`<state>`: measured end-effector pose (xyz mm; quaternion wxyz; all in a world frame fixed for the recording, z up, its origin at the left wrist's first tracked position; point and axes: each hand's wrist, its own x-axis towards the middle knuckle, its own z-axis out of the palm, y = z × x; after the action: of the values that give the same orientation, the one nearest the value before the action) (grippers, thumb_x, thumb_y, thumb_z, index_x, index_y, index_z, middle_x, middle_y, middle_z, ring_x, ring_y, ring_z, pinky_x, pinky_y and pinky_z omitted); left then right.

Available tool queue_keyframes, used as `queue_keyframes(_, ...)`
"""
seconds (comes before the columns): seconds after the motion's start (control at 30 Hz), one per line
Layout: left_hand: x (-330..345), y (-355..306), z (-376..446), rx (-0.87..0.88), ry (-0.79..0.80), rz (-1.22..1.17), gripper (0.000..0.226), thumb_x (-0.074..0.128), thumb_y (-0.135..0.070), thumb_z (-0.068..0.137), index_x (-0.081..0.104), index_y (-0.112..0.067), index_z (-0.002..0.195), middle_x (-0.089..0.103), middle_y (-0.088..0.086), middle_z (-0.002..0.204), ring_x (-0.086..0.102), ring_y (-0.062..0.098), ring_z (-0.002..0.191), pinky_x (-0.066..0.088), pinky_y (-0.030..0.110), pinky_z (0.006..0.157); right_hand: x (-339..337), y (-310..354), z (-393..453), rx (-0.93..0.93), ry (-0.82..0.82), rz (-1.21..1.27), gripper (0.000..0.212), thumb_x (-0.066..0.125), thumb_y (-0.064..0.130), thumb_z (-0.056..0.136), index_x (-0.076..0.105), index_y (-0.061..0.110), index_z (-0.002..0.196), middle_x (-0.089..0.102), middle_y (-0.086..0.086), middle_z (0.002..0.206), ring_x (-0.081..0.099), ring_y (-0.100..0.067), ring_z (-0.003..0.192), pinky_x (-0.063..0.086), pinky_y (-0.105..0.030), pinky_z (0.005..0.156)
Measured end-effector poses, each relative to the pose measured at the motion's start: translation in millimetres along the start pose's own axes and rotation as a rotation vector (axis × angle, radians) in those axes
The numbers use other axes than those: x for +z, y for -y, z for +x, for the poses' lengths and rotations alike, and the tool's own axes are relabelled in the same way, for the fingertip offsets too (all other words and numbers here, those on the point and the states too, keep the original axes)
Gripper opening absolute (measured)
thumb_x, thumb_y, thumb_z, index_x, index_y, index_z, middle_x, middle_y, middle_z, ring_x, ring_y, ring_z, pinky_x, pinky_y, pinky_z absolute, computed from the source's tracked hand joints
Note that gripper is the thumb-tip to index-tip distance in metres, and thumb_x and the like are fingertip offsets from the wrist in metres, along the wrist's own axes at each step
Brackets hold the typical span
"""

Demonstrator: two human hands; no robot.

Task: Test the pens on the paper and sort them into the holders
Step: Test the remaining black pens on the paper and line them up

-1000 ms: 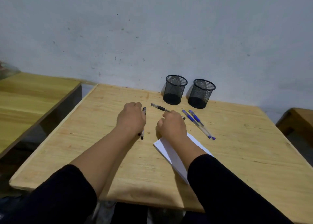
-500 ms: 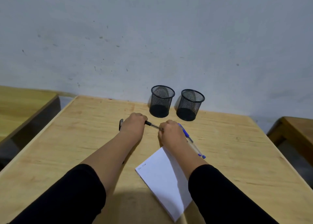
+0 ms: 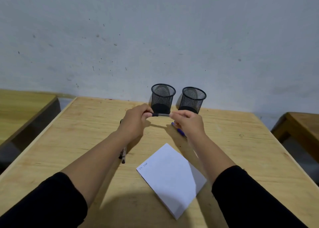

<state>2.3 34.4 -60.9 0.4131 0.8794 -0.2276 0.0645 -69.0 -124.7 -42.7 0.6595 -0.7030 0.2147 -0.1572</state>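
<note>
Both hands are up off the table (image 3: 241, 152), sharing one pen (image 3: 160, 114) between them: the left hand (image 3: 134, 122) pinches its dark end, the right hand (image 3: 189, 124) pinches the paler grey end, and the pen runs level from left to right, just in front of the two holders. Which end carries the tip cannot be told, since fingers cover both. The left holder (image 3: 163, 97) and right holder (image 3: 193, 100) are black mesh cups standing upright side by side at the far edge, against the wall (image 3: 155, 38). A blue pen (image 3: 179, 130) lies on the table under the right hand, angled from far-left to near-right, mostly hidden by the hand and wrist. Another pen (image 3: 123, 156), dark with a pale section, lies beneath the left forearm with its long axis running near to far; there is print on its barrel, too small to read. The paper (image 3: 172, 177) lies near the front edge between the forearms, turned so one corner points away; a few short pen scribbles sit at its left corner, not legible as words. Black sleeves (image 3: 250, 198) are pushed up to the elbows.
</note>
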Motion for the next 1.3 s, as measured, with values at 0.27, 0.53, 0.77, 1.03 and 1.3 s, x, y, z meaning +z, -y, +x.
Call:
queue_keyframes(0.27, -11, -47, -38, 0.008, 0.011, -0.251, 0.004, 0.061, -0.016, 0.086, 0.062, -0.02, 0.087, 0.062, -0.008, 0.074, 0.058, 0.005, 0.064, 0.04, 0.003, 0.059, 6, 4, -48, -0.012, 0.17, 0.344, 0.009, 0.062, 0.014, 0.089, 0.065, 0.008, 0.083, 0.06, -0.003, 0.066, 0.052, -0.006, 0.053, 0.046, -0.014, 0.051)
queue_keyframes(0.53, -59, -17, -53, -0.139, -0.119, -0.16, 0.007, 0.06, -0.014, 0.087, 0.065, -0.019, 0.088, 0.066, 0.001, 0.08, 0.06, 0.004, 0.061, 0.042, 0.005, 0.057, -36, 14, -62, -0.108, 0.037, 0.384, 0.015, 0.053, 0.01, 0.093, 0.059, 0.008, 0.08, 0.054, -0.003, 0.057, 0.047, -0.007, 0.046, 0.041, -0.016, 0.045)
queue_keyframes(0.77, -12, -18, -63, -0.087, 0.185, -0.045, 0.009, 0.062, -0.008, 0.085, 0.067, -0.015, 0.088, 0.067, -0.001, 0.084, 0.06, -0.002, 0.071, 0.041, 0.0, 0.056, -22, -2, -76, -0.045, 0.071, 0.275, 0.013, 0.057, 0.011, 0.091, 0.064, 0.008, 0.08, 0.059, -0.004, 0.06, 0.05, -0.009, 0.05, 0.044, -0.016, 0.047)
queue_keyframes(1.03, 13, -6, -58, -0.146, 0.189, 0.124, 0.01, 0.061, -0.011, 0.086, 0.067, -0.017, 0.091, 0.068, 0.0, 0.093, 0.055, 0.011, 0.083, 0.038, 0.021, 0.07, -24, -16, -78, 0.004, 0.079, 0.249, 0.013, 0.059, 0.013, 0.091, 0.065, 0.006, 0.082, 0.061, -0.006, 0.065, 0.053, -0.008, 0.051, 0.048, -0.018, 0.052)
queue_keyframes(1.3, 10, -9, -56, -0.106, 0.226, 0.073, 0.02, 0.061, -0.005, 0.085, 0.066, -0.016, 0.102, 0.07, 0.001, 0.106, 0.061, 0.011, 0.093, 0.04, 0.014, 0.079, -17, -28, -76, 0.057, 0.073, 0.291, 0.015, 0.06, 0.015, 0.09, 0.069, 0.008, 0.08, 0.064, -0.009, 0.065, 0.056, -0.016, 0.056, 0.047, -0.023, 0.051)
